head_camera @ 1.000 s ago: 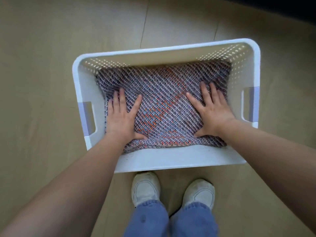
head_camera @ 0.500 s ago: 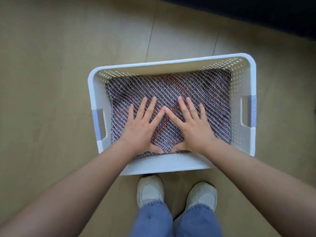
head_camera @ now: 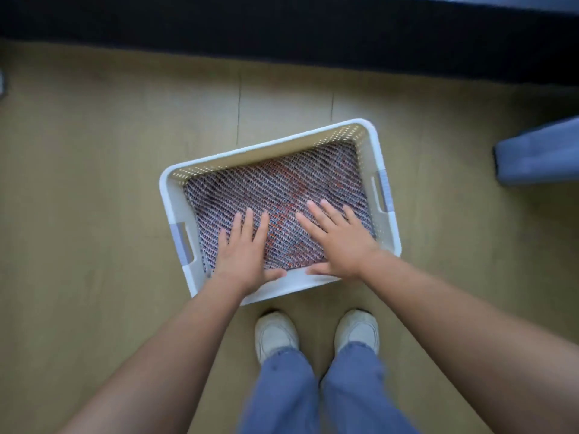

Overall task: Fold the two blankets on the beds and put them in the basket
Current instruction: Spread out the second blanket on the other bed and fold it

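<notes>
A folded blanket (head_camera: pixel 275 186) with a blue, white and orange weave lies flat in a white perforated basket (head_camera: pixel 166 195) on the floor. My left hand (head_camera: pixel 242 255) is spread with straight fingers over the blanket's near left part, its thumb over the near rim. Beside it my right hand (head_camera: pixel 338 242) is also flat and spread, over the blanket's near right part. Whether the palms still touch the cloth I cannot tell. Neither hand holds anything. Any blanket under the top one is hidden.
The basket stands slightly turned on a tan floor, with grey handle grips on its left (head_camera: pixel 181 245) and right (head_camera: pixel 384 191) sides. My white shoes (head_camera: pixel 275 335) are just in front of it. A dark band (head_camera: pixel 282 29) runs along the top. A blue-grey padded corner (head_camera: pixel 539 155) juts in at right.
My head has risen, so the basket looks smaller and farther. Both hands came together at the blanket's centre, then drew back toward its near edge and apart.
</notes>
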